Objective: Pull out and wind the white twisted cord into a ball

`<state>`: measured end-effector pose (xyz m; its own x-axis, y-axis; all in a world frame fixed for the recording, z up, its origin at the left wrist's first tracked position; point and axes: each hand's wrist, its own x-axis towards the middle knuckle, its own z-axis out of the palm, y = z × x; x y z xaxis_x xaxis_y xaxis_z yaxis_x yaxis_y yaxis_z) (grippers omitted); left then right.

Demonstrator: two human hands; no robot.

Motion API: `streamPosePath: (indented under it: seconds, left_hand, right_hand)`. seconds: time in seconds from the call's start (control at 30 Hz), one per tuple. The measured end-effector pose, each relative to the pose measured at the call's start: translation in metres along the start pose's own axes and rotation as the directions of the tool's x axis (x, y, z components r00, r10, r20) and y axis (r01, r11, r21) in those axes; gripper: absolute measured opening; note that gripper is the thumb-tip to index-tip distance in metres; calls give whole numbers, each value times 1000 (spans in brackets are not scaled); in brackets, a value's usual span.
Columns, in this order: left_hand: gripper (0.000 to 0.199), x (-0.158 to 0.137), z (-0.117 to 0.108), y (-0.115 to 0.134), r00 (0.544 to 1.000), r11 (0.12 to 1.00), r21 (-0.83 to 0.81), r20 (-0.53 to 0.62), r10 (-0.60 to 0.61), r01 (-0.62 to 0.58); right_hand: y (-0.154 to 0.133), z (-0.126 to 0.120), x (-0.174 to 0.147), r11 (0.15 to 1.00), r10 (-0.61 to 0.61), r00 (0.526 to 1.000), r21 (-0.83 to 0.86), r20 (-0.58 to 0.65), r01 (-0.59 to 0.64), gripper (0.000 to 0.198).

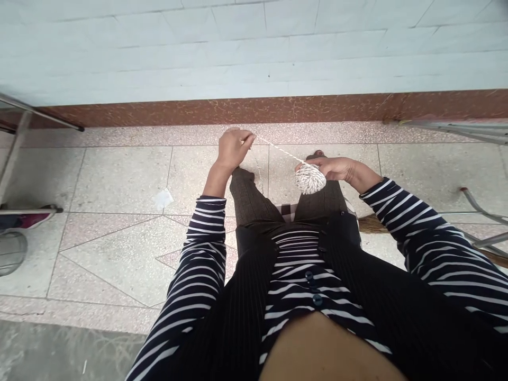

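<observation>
My right hand (337, 168) holds a ball of twisted white cord (310, 179) with darker flecks, above my right knee. From the ball a taut length of cord (280, 149) runs up and left to my left hand (235, 148). There the thumb and fingertips pinch it, out past my left knee. A loose, thin strand (259, 172) hangs below my left hand toward the floor. The palm side of my right hand and some of its fingers are hidden behind the ball.
A white tiled wall (254, 58) with a red-brown skirting (198, 112) stands ahead. Metal legs (482, 206) are at right, near a straw broom (373, 224). At left are a metal frame (59, 119) and a person's shoe (35, 218). A white scrap (163, 199) lies on the floor.
</observation>
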<state>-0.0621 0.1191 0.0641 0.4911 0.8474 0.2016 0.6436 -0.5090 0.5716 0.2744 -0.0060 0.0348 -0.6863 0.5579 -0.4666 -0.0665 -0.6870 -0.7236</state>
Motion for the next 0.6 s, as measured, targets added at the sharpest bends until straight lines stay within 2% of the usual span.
streamPosePath:
  seconds: [0.07, 0.23, 0.37, 0.43, 0.5, 0.6]
  left_hand:
    - [43, -4, 16, -8, 999, 999, 33, 29, -22, 21]
    - [35, -29, 64, -12, 974, 987, 146, 203, -100, 71]
    - [28, -39, 78, -19, 955, 958, 221, 191, -226, 182]
    - [27, -38, 80, -21, 954, 958, 186, 166, -249, 217]
    - [26, -36, 85, -17, 948, 967, 94, 199, -250, 236]
    - [27, -39, 102, 8, 916, 965, -81, 341, -210, 251]
  right_hand:
    - [0, -1, -3, 998, -20, 997, 62, -69, 25, 58]
    - [-8, 7, -9, 987, -87, 970, 115, -226, 115, 52]
    - [-19, 26, -19, 981, -144, 945, 85, -294, 176, 53]
    - [-25, 36, -25, 978, -182, 941, 52, -284, 204, 56]
    - [-34, 44, -30, 966, -254, 927, -16, -275, 260, 60]
    - [-51, 46, -27, 905, -419, 853, -219, -312, 364, 63]
